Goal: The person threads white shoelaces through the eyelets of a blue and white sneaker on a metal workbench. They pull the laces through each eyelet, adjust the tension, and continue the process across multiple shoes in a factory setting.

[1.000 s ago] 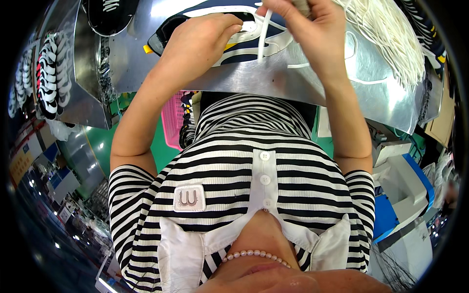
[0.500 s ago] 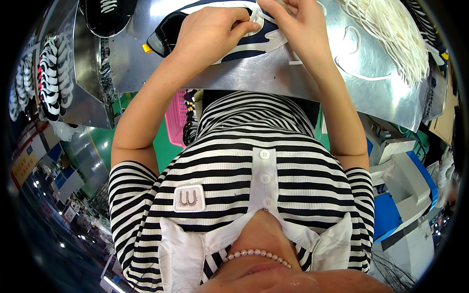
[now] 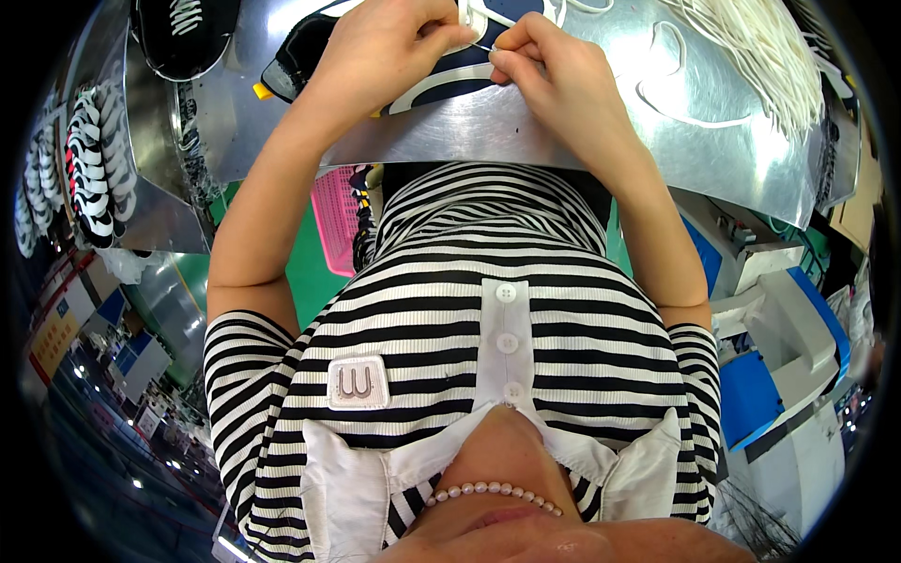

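A navy and white shoe upper [image 3: 449, 81] with a black collar and a yellow tab lies on the metal table, partly hidden by my hands. My left hand [image 3: 389, 45] is closed, with thumb and forefinger pinching the upper's white eyelet edge. Just to its right, my right hand [image 3: 554, 68] pinches the end of a white shoelace [image 3: 500, 16] between thumb and fingertips. A thin stretch of lace spans the small gap between both hands. More of this lace loops beyond my right hand.
On the metal table [image 3: 601, 155], a thick bundle of white laces [image 3: 751, 61] lies right, beside a loose lace [image 3: 694, 119]. A black laced shoe [image 3: 183, 38] sits far left, near stacked uppers [image 3: 86, 174]. Below are a pink basket [image 3: 331, 230] and a blue-and-white machine [image 3: 798, 328].
My right hand has come left and nearer to me, its fingertips now pinching the lace end beside the eyelet edge. My left hand has shifted slightly left and away, still on the upper.
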Action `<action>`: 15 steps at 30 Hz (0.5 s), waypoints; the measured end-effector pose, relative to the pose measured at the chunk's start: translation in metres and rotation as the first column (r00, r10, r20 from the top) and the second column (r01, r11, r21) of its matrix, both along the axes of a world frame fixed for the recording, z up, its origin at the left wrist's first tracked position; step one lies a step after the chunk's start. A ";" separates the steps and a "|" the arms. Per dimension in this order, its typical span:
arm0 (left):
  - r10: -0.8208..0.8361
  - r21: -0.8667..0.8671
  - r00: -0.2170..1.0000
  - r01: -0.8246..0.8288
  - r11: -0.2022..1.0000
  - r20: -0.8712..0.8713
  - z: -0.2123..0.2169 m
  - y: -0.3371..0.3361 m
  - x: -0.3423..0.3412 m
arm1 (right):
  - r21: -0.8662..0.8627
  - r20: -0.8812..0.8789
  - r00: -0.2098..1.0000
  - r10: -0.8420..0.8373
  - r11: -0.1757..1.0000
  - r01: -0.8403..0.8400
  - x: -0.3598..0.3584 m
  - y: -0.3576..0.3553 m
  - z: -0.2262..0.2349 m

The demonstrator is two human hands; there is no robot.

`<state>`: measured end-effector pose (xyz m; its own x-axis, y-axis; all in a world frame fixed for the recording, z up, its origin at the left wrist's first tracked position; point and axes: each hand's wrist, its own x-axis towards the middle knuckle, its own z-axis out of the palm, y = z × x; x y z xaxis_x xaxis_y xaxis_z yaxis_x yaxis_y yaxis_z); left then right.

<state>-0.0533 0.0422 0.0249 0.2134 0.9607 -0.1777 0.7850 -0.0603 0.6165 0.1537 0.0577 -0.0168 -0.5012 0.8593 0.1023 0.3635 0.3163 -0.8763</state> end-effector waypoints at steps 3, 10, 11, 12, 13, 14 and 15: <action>-0.066 0.060 0.994 0.061 0.996 0.082 -0.002 -0.009 -0.002 | 0.093 0.148 0.988 -0.047 0.995 0.034 -0.008 -0.003 0.002; -0.162 0.324 0.977 0.198 0.925 -0.135 -0.003 -0.019 0.006 | 0.038 0.284 0.958 -0.050 0.998 0.041 -0.036 -0.010 -0.004; -0.147 0.324 0.973 0.200 0.925 -0.181 -0.003 -0.022 0.004 | 0.057 0.253 0.967 -0.036 0.998 0.022 -0.034 -0.008 0.001; -0.121 0.337 0.966 0.195 0.921 -0.228 -0.001 -0.023 0.001 | 0.091 0.221 0.975 -0.017 0.996 -0.003 -0.031 -0.005 0.008; -0.106 0.383 0.970 0.185 0.905 -0.217 0.000 -0.028 -0.001 | 0.076 0.299 0.954 -0.014 0.997 -0.009 -0.023 -0.011 0.019; -0.099 0.422 0.955 0.214 0.881 -0.279 0.003 -0.035 -0.005 | 0.103 0.249 0.968 0.022 0.993 -0.049 -0.011 -0.015 0.031; -0.062 0.512 0.935 0.246 0.823 -0.350 0.006 -0.046 -0.011 | 0.131 0.196 0.978 0.070 0.987 -0.097 0.003 -0.017 0.044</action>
<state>-0.0640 -0.0038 0.0308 0.3907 0.8775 0.2780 0.8769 -0.4467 0.1777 0.1565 0.0405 0.0274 -0.5923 0.7977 0.1136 0.4863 0.4663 -0.7389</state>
